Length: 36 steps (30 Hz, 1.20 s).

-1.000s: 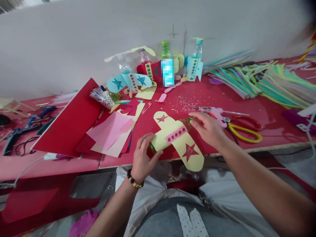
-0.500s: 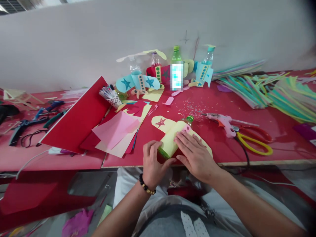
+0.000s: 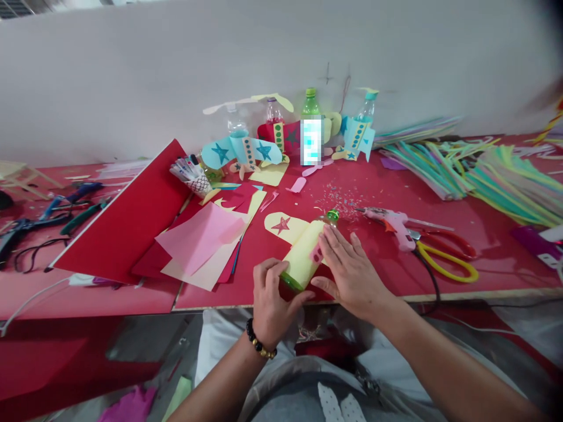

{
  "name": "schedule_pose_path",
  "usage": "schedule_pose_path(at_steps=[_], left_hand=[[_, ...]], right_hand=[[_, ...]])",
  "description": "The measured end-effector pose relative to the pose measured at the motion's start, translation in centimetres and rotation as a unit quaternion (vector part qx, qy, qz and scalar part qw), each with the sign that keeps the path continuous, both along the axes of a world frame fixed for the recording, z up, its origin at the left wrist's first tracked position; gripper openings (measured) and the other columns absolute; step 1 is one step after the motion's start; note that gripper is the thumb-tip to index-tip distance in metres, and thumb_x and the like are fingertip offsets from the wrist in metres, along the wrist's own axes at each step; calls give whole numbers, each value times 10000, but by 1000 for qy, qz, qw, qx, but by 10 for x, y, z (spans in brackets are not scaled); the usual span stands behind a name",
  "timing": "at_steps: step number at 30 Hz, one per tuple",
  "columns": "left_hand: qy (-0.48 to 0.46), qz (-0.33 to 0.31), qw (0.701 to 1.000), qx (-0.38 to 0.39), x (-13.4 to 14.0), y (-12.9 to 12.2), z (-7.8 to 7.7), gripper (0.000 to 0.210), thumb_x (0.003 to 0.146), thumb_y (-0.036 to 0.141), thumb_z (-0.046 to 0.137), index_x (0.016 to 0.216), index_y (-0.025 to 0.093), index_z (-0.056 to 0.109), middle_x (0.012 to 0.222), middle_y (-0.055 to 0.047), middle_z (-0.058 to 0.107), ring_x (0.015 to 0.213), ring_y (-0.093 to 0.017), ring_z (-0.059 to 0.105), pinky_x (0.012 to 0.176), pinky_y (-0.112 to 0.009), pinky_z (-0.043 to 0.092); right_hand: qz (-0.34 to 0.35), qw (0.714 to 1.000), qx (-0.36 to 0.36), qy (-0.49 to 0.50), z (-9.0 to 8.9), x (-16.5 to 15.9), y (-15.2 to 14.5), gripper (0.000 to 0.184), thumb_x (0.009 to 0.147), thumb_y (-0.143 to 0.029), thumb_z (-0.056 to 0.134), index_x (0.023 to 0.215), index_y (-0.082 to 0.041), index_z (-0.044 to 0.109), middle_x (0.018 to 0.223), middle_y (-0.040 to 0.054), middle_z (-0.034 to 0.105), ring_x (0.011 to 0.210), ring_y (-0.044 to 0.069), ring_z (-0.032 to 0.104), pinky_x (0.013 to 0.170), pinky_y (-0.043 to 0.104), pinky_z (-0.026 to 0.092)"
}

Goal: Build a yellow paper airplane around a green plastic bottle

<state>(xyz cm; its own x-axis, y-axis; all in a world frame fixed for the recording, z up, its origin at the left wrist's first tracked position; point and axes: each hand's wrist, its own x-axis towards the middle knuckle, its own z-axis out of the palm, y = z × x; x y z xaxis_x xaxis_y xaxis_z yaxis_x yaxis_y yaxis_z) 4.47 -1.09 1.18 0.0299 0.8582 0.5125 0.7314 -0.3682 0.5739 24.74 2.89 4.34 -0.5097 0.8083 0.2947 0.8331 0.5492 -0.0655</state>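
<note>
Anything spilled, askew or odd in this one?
Tiny multicoloured scraps lie strewn over the red tabletop near the pink glue gun, looking untidy. Also, a pixelated block hides part of the green-capped plastic bottle.

No text can be read, as the label (image 3: pixel 312 140) on the green-capped bottle (image 3: pixel 311 106) is pixelated.

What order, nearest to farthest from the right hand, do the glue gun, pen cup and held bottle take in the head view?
1. Held bottle: touched by the right hand.
2. Glue gun: to the hand's right.
3. Pen cup: well to its left.
</note>
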Motion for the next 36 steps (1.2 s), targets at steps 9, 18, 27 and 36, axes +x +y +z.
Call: schedule_pose_path(at_steps=[9, 18, 27, 36], left_hand=[[-4, 1, 1000, -8, 6, 1, 2, 585, 775, 495, 732, 1191, 196, 450, 1139, -124, 499, 1081, -284, 520, 908, -476, 519], [-14, 4, 1000, -16, 19, 5, 3, 594, 770, 468, 745, 1210, 193, 456, 1167, -141, 493, 1091, -293, 526, 939, -479, 504], [3, 1, 1000, -16, 3, -5, 9, 700, 735, 571, 729, 1258, 190, 462, 1186, -134, 519, 1116, -281, 529, 959, -452, 500], [17, -17, 999, -29, -20, -13, 11, 537, 851, 516, 637, 1255, 198, 480, 1165, -123, 553, 1110, -276, 515, 956, -448, 464]], right_hand=[[35, 999, 11, -14, 3, -3, -1, 878, 900, -671, 381, 1531, -73, 251, 1576, 200, 277, 1481, 349, 195, 1152, 593, 223], [72, 997, 32, 5, -4, 1, -7, 994, 871, -693, 409, 1560, -102, 4, 1565, 224, 289, 1450, 371, 275, 1113, 671, 214], [90, 995, 25, 45, -4, 12, -23, 953, 899, -623, 441, 1570, -131, -24, 1573, 185, 304, 1475, 339, 226, 1147, 609, 251], [91, 991, 20, 93, -15, 23, -46, 816, 926, -463, 477, 1576, -159, 89, 1571, 167, 319, 1455, 338, 284, 1135, 591, 314]])
